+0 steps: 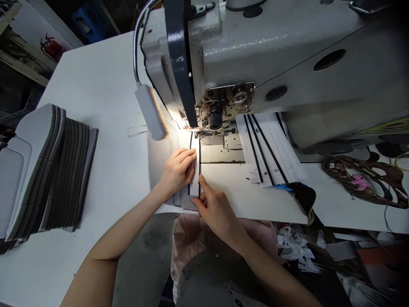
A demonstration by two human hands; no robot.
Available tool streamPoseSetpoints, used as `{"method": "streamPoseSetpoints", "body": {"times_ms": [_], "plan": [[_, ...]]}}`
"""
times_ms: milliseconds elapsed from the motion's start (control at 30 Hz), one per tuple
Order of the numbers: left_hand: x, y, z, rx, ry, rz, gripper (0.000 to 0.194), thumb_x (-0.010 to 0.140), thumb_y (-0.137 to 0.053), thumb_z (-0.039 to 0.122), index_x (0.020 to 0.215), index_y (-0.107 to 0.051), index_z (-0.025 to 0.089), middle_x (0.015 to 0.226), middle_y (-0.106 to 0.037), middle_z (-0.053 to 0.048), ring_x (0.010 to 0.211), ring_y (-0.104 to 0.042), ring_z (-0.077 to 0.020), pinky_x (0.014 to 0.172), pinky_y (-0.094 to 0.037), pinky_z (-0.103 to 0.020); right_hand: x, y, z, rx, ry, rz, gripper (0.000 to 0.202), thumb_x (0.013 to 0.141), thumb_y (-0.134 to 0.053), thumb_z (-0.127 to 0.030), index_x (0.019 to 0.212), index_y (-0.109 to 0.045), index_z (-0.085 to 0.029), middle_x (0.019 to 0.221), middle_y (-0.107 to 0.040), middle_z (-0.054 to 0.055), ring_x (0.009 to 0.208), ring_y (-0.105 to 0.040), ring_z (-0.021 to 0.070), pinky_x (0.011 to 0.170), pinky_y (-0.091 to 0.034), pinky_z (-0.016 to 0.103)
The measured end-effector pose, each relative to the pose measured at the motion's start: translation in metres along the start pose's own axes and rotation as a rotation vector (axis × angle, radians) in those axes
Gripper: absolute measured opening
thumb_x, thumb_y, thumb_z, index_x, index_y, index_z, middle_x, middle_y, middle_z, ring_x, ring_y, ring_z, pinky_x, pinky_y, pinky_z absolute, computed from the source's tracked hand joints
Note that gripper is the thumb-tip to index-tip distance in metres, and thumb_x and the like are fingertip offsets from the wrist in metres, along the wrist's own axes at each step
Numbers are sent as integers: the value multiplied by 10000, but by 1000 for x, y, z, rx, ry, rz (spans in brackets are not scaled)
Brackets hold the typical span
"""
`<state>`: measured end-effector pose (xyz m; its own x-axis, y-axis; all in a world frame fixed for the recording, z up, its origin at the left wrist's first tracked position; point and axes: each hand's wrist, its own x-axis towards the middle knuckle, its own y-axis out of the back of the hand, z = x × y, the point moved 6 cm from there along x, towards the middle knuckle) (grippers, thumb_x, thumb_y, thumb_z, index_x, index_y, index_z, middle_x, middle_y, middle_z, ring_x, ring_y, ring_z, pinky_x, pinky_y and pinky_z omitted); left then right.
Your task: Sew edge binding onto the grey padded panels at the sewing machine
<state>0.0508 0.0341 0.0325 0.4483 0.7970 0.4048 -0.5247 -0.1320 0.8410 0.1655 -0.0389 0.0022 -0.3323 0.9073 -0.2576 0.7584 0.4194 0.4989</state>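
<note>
A grey woven fabric panel (156,170) lies under the head of a sewing machine (243,55). On the panel's right edge runs a narrow white strip with a black line (195,170), its far end at the presser foot (195,134). My left hand (179,172) is closed, its bent fingertips on the white strip just in front of the foot. At the near right corner, my right hand (219,211) has thumb and forefinger closed about the edge of panel and strip; its other fingers are curled under and partly hidden.
A stack of grey padded panels (64,170) stands on the white table (105,115) at left. Right of the needle lie white mesh pieces with black strips (265,149). A lamp (151,111) hangs beside the machine. A brown hair claw (367,181) rests at far right.
</note>
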Motion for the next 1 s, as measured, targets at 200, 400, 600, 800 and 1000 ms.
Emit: {"method": "streamPoseSetpoints", "body": {"times_ms": [200, 400, 600, 800, 1000], "plan": [[-4, 2, 4, 16, -33, 35, 279, 927, -486, 116, 1141, -653, 178, 1187, -711, -103, 1079, -626, -238, 932, -565, -429, 13, 6, 3, 86, 13, 30, 645, 890, -638, -126, 1497, -419, -114, 627, -687, -40, 535, -664, 159, 578, -536, 271], [-6, 1, 4, 37, -33, 39, 260, 951, -487, 146, 1138, -664, 183, 1181, -713, -105, 1069, -631, -237, 918, -571, -423, 25, 14, 4, 235, -2, 31, 755, 868, -646, -96, 1536, -298, -150, 614, -684, -65, 474, -657, 151, 510, -555, 271], [-6, 0, 3, 52, -30, 53, 248, 970, -479, 167, 1122, -676, 179, 1164, -719, -106, 1046, -638, -232, 908, -568, -419, 39, 21, 1, 218, -5, 49, 873, 823, -680, -79, 1543, -186, -114, 585, -660, -87, 486, -665, 171, 517, -552, 276], [-7, 0, 3, 64, -24, 51, 220, 989, -490, 205, 1092, -683, 187, 1131, -727, -104, 1018, -651, -223, 891, -562, -406, 38, 33, 0, -116, 98, 194, 429, 834, -730, -169, 1221, -545, -168, 634, -660, -55, 580, -660, 159, 589, -484, 257], [-23, 8, 12, 21, -121, 31, 194, 982, -534, 191, 1093, -692, 210, 1039, -740, -78, 962, -673, -200, 831, -580, -361, 10, 30, -3, -303, 422, 220, 174, 989, -547, -207, 969, -719, -190, 917, -705, 43, 793, -660, 137, 666, -461, 239]]}}
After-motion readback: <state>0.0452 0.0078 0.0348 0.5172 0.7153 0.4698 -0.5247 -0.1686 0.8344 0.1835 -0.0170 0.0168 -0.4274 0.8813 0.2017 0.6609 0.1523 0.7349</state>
